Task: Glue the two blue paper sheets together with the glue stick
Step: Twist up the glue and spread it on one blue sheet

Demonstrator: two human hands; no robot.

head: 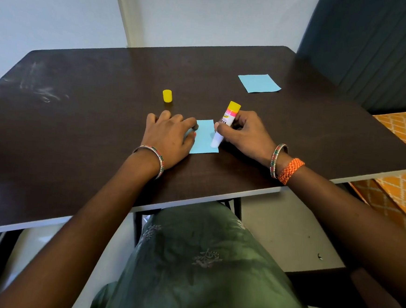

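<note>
A small blue paper sheet (204,137) lies near the front edge of the dark table (90,125). My left hand (168,136) lies flat on its left side, fingers spread, pinning it down. My right hand (243,135) grips the uncapped glue stick (225,124), tilted with its yellow base up and its white tip touching the sheet's right part. The second blue sheet (259,83) lies flat at the far right of the table, apart from both hands. The yellow cap (167,95) stands upright beyond my left hand.
An orange patterned fabric (402,135) lies beyond the table's right edge. A dark padded panel (375,46) rises at the back right. My lap in green cloth (200,263) sits below the front edge.
</note>
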